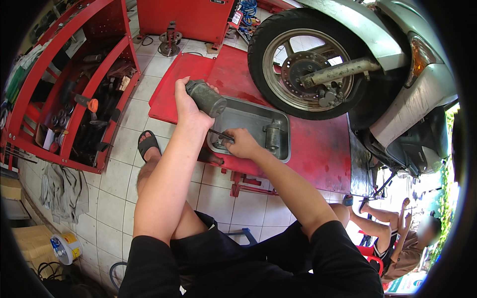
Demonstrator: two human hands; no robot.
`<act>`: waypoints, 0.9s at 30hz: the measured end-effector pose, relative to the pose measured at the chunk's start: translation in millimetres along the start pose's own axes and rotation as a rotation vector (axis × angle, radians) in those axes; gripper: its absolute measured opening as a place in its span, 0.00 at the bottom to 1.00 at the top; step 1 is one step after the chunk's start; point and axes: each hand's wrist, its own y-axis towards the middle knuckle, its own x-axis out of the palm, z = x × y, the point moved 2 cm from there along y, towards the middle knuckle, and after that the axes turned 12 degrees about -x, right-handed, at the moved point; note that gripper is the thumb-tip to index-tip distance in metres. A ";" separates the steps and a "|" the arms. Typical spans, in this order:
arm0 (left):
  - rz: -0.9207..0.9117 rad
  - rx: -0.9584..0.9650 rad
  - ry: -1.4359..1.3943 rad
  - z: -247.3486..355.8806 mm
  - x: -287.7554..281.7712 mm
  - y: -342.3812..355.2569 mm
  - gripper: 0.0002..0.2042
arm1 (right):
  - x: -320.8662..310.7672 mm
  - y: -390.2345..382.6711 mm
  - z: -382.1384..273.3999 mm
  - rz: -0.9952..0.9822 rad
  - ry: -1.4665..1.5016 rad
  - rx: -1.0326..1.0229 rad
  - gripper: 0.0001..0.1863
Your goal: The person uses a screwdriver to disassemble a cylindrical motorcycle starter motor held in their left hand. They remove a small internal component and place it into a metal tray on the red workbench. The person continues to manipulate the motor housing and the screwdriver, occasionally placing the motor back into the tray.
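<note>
My left hand is wrapped round a dark grey metal cylinder, worn and grimy like a small motor housing, held tilted above the left end of a metal tray. Just below it, my right hand is closed on a thin dark rod-like tool that points up and left toward my left wrist. The tool's far end is hidden behind that wrist. In the tray's right part lies another grey metal cylinder with fittings on it. Small metal pieces lie near my right fingers, too unclear to name.
The tray rests on a red lift platform that carries a motorbike with its front wheel just beyond. A red tool rack stands left. A grey cloth and a white bucket are on the tiles. Another person sits at right.
</note>
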 end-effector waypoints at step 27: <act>0.030 -0.012 0.012 2.9 0.2 -5.2 0.18 | -34.6 -39.8 -12.0 0.127 -0.114 -0.018 0.15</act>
